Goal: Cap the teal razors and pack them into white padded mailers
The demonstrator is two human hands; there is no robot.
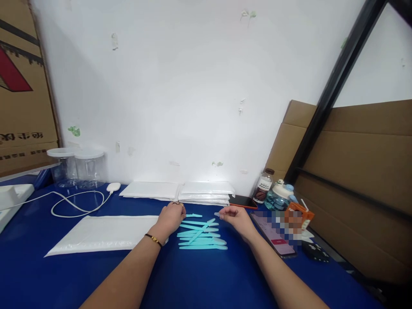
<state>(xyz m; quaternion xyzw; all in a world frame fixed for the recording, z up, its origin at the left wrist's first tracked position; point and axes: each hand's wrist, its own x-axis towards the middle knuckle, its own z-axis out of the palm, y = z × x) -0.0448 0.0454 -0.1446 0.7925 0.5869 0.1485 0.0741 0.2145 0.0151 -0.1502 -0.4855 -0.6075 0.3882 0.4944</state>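
My left hand [172, 218] is closed on the handle end of a turquoise eyebrow razor [194, 215], whose slim head points right. In my right hand [236, 219], a small translucent cap [217, 214] is pinched between thumb and fingertips, apart from the razor. Just below both hands, several more turquoise eyebrow razors [202, 247] lie in a loose row on the blue table, one of them slanting across the others. A white padded mailer [106, 231] lies flat to the left, partly under my left wrist.
Two stacks of white mailers [149, 189] rest by the wall. Clear jars [90, 169] and a white cable [80, 212] are at left. On the right are a phone [273, 236], a dark-capped bottle [263, 186], a blue water bottle [278, 197], an orange drink carton [298, 214] and a black object [315, 251].
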